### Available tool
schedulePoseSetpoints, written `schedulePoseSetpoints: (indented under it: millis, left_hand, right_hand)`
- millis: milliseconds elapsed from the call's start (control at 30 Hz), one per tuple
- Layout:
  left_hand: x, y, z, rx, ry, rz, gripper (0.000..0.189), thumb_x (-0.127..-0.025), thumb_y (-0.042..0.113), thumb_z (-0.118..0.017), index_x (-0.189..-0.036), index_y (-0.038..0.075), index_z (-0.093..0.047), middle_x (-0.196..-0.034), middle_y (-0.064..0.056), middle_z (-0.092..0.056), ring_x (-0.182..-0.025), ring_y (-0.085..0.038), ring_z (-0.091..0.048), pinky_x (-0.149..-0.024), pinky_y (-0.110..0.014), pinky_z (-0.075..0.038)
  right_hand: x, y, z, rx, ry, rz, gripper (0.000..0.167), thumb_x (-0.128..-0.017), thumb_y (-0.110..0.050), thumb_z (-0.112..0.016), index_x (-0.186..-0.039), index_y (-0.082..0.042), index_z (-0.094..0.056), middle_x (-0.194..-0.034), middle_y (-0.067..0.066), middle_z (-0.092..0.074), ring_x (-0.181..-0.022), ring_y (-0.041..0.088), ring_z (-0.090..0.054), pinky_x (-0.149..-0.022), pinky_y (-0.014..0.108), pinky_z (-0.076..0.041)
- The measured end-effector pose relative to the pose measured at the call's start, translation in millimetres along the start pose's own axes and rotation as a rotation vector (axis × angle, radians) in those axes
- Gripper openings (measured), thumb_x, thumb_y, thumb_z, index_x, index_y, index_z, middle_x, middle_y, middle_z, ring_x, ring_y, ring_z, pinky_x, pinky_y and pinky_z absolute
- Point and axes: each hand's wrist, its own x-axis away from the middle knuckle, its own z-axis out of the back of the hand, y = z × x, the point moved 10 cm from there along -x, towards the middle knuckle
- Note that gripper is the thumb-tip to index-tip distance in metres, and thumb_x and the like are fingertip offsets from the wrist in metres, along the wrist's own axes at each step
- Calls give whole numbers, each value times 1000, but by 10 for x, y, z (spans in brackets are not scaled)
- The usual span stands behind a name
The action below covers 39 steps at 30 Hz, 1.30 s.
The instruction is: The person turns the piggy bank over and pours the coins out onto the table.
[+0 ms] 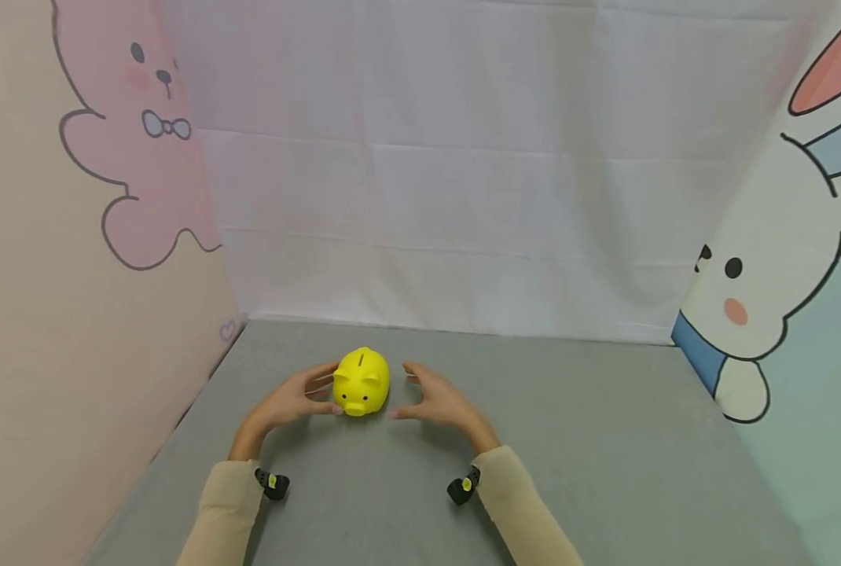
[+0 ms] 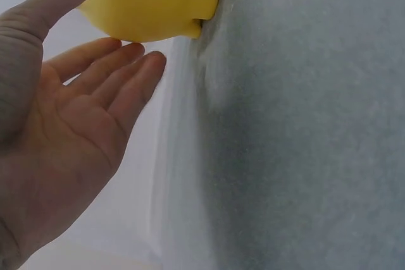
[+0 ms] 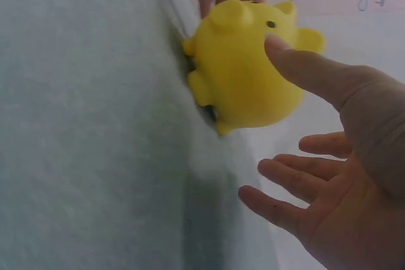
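Note:
A yellow piggy bank [image 1: 361, 384] stands upright on the grey table, its snout toward me and a coin slot on top. At its left side is my left hand [image 1: 295, 399], thumb and fingers spread apart, fingertips at or very near the pig; I cannot tell if they touch. My right hand [image 1: 440, 402] is held to the right of the pig, thumb and fingers apart, with a small gap to it. In the right wrist view the piggy bank [image 3: 247, 74] shows whole, while the left wrist view cuts off part of it.
A grey cloth-like surface covers the table [image 1: 604, 448]. Behind it hangs a white curtain [image 1: 463, 196]. Printed panels with a pink bear [image 1: 137, 157] and a white rabbit [image 1: 767, 314] flank the table. A small black device [image 1: 273, 484] sits at each wrist.

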Motion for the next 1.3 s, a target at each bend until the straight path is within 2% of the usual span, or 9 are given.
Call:
schedulePoseSetpoints:
  millis: [267, 467, 733, 900, 1167, 1300]
  left_hand:
    - [-81, -37, 26, 39, -34, -10, 101, -88, 23, -87, -164, -3, -26, -171, -30, -22, -154, -52, -34, -120, -56, -44]
    - [-139, -23, 56, 68, -49, -13, 102, -88, 22, -87, -165, -1, -25, -172, -28, -21, -154, -51, -34, -120, -55, -43]
    - [-143, 19, 23, 80, -80, -39, 101, -89, 21, -87, -166, 2, -24, -174, -24, -20, -154, -51, -35, -121, -57, -42]
    - [-145, 13, 23, 68, -60, -28, 99, -88, 23, -87, -166, 4, -28, -173, -22, -25, -152, -49, -40, -120, -56, -44]
    - [-180, 141, 18, 50, -34, -43, 100, -85, 25, -90, -165, 8, -33, -172, -17, -30, -152, -45, -43, -119, -50, -46]
    - [-180, 263, -13, 59, -15, -73, 99, -84, 25, -91, -164, 9, -35, -172, -18, -32, -152, -47, -42, -119, -53, -46]
  right_hand:
    - [-186, -16, -206, -72, 1, -16, 108, -84, -46, -88, -166, -10, -27, -170, 12, -38, -153, 33, -45, -122, 54, -45]
    - [-284, -81, -228, -106, 28, 5, 104, -84, -42, -90, -166, -17, -30, -169, 7, -41, -154, 30, -45, -124, 51, -44]
    - [-313, -65, -265, -128, 50, 8, 103, -86, -34, -89, -167, -15, -28, -169, 8, -40, -152, 32, -47, -123, 51, -45]
    - [-313, -58, -266, -169, 56, 11, 101, -86, -31, -89, -166, -15, -30, -169, 8, -40, -150, 33, -49, -121, 50, -47]
    - [-263, -83, -164, -171, 85, 43, 99, -83, -33, -91, -164, -15, -36, -166, 10, -45, -145, 36, -55, -116, 51, -52]
    - [-198, -86, -62, -170, 109, 61, 98, -83, -32, -92, -163, -15, -38, -166, 10, -46, -146, 35, -54, -116, 51, -52]
